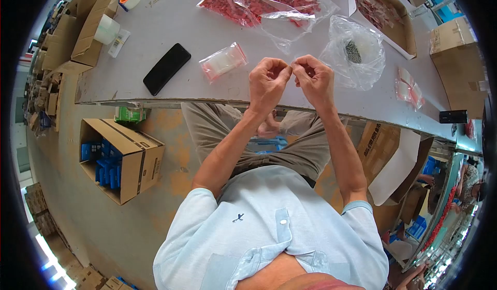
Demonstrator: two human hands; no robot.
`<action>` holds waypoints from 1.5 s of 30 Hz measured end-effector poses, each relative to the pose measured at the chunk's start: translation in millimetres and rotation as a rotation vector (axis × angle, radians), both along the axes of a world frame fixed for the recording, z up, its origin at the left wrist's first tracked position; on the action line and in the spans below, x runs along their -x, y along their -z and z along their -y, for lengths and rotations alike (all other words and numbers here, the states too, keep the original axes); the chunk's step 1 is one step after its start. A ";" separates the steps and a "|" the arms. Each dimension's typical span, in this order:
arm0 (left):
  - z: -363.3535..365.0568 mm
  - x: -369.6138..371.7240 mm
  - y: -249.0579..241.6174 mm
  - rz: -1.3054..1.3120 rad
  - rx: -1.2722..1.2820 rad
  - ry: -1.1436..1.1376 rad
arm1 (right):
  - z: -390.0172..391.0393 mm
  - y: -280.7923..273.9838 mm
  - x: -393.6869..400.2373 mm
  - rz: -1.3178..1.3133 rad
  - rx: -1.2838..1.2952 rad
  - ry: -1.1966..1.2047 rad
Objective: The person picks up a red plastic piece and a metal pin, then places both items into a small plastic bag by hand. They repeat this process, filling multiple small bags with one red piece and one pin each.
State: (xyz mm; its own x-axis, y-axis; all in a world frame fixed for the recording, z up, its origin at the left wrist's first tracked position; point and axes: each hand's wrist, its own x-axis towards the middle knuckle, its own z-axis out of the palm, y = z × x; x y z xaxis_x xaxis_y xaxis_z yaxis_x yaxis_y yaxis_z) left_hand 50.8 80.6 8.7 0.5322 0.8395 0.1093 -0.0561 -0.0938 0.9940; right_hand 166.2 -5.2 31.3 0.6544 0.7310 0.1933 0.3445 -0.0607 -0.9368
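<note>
My left hand (267,83) and my right hand (315,81) meet above the front edge of the table, fingers curled and thumbs pinched against the fingertips. Whatever sits between the fingertips is too small or too hidden to make out. Beyond them lies a large clear bag of small red pieces (243,5). To the right of my right hand is an open clear bag (368,57) with a pile of small dark metal pieces (353,52) in it. Left of my left hand lies a small red-edged plastic packet (222,63) with pale contents.
A black phone (167,69) lies at the left of the table (212,36). An open carton (398,28) of small packets stands back right, near several red-white packets (409,89). On the floor at left, a cardboard box (140,160) holds blue packages.
</note>
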 end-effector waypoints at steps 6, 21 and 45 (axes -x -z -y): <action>-5.7 5.6 0.0 -0.078 -0.290 0.079 | 1.6 -9.8 -3.0 0.027 0.061 -0.045; 13.3 -6.4 20.1 0.363 0.319 -0.023 | 5.7 -8.5 -4.1 0.445 0.117 -0.062; -10.7 14.7 0.9 -0.033 -0.149 0.236 | 16.5 -26.3 -5.3 0.324 0.201 -0.182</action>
